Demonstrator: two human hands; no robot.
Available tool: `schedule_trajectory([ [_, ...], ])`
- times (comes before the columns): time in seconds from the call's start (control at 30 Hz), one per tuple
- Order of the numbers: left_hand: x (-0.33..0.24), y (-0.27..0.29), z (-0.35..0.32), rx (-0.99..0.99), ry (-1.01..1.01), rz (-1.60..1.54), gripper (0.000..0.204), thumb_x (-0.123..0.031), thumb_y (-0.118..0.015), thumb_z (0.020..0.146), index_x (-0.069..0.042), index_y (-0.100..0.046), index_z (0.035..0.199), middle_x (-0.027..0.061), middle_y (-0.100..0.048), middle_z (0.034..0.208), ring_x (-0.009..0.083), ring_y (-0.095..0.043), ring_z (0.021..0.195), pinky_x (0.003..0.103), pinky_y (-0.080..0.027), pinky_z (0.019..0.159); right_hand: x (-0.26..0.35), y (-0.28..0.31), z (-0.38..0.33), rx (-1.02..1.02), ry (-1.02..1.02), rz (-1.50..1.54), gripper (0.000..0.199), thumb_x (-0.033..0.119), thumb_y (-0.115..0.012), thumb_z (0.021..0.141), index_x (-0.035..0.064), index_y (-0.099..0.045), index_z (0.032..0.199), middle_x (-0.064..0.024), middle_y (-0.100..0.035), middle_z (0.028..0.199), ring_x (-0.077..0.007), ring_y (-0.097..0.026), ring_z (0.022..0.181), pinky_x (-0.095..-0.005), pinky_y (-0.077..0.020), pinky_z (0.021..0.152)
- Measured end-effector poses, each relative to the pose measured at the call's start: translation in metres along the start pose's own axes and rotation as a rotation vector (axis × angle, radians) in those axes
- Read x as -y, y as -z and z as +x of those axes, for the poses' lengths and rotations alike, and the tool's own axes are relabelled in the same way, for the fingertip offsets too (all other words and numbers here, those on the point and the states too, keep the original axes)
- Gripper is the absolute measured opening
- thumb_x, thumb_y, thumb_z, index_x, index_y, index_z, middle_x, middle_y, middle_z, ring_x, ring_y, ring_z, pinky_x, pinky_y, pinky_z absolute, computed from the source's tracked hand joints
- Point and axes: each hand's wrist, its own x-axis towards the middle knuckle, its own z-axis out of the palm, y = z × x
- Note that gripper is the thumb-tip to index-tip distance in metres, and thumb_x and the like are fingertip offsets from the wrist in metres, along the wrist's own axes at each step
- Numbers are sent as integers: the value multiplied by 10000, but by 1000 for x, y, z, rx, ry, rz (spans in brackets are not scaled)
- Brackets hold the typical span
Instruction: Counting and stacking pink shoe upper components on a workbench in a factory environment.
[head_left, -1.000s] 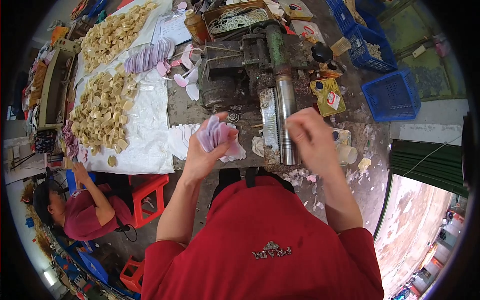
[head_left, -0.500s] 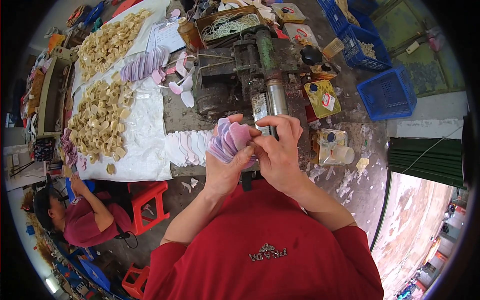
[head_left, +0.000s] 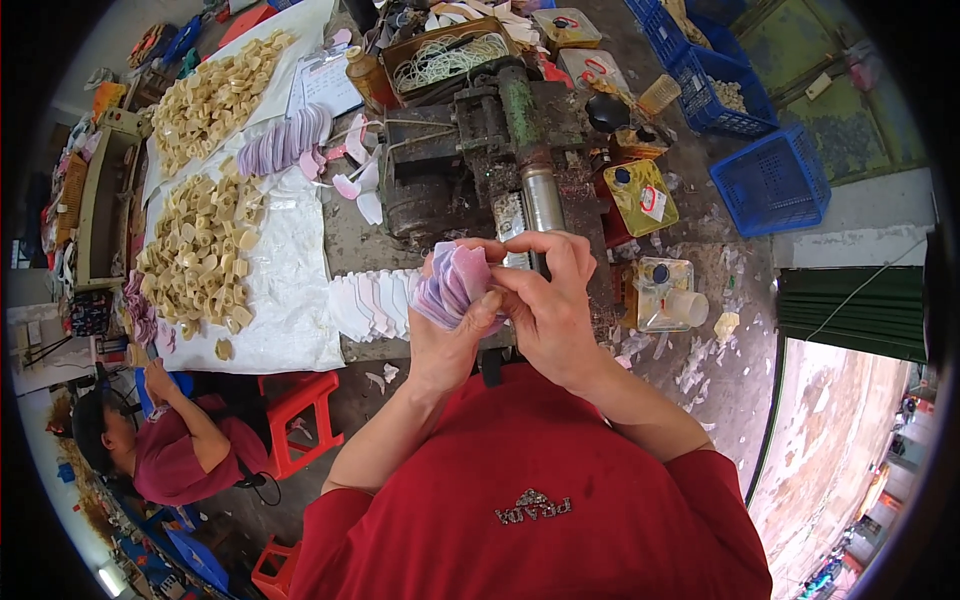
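My left hand [head_left: 447,345] is closed round a fanned stack of pink and purple cut pieces [head_left: 452,285], flat with curved edges. Against the right side of this stack, the fingers of my right hand [head_left: 550,310] pinch at the piece edges; whether one piece is separated there is hidden by the fingers. Just beyond both hands stands a dark, worn machine with a shiny metal roller [head_left: 543,200]. A row of white cut pieces [head_left: 370,303] lies overlapped on the bench, left of my left hand.
Piles of yellowish moulded pieces [head_left: 195,255] cover a white sheet [head_left: 290,260] at left. Another purple stack [head_left: 285,140] lies beyond. Plastic containers [head_left: 665,293] stand right of the machine, near blue crates [head_left: 770,180]. A person [head_left: 190,440] sits at lower left by a red stool [head_left: 305,420].
My hands stay together at the stack with only a slight shift of the fingers. The whole view has moved a little, and the seated person's posture is nearly the same.
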Motion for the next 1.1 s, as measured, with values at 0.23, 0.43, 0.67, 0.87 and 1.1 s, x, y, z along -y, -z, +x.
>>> schedule_trajectory([
  [0.23, -3, -6, 3, -8, -11, -4, 536, -215, -723, 828, -28, -427, 1234, 78, -543, 1151, 133, -544, 986, 262, -480, 793, -1, 3, 3, 7, -6, -39, 189, 69, -692, 691, 105, -628, 865, -18, -536, 971, -247, -484, 954, -414, -300, 860],
  [0.43, 0, -6, 5, 21, 5, 31, 539, -205, -730, 822, -25, -427, 1230, 76, -541, 1139, 130, -547, 967, 253, -483, 769, -6, 12, 10, 236, -129, 58, 158, 68, -661, 753, 73, -609, 902, -47, -539, 944, -248, -496, 977, -386, -319, 881],
  [0.67, 0, -3, 10, 20, -1, 0, 538, -185, -733, 816, -23, -430, 1229, 69, -542, 1122, 119, -545, 940, 242, -485, 738, -3, 12, 13, 246, -163, 126, 133, 84, -654, 776, 55, -587, 888, -63, -546, 954, -260, -503, 979, -391, -317, 901],
  [0.87, -1, -5, 9, -17, 11, 46, 531, -152, -722, 821, -17, -424, 1239, 61, -545, 1098, 118, -544, 929, 252, -481, 768, -7, 16, 15, 255, -125, 67, 156, 97, -680, 770, 66, -571, 877, -44, -569, 861, -246, -530, 877, -370, -333, 867],
  [1.1, -1, -8, 9, -31, -33, 100, 560, -119, -710, 826, -36, -397, 1283, 48, -543, 1069, 114, -543, 920, 261, -475, 806, -4, 23, 20, 287, -255, 187, 172, 98, -689, 778, 51, -574, 897, -42, -564, 837, -233, -532, 844, -357, -368, 831],
])
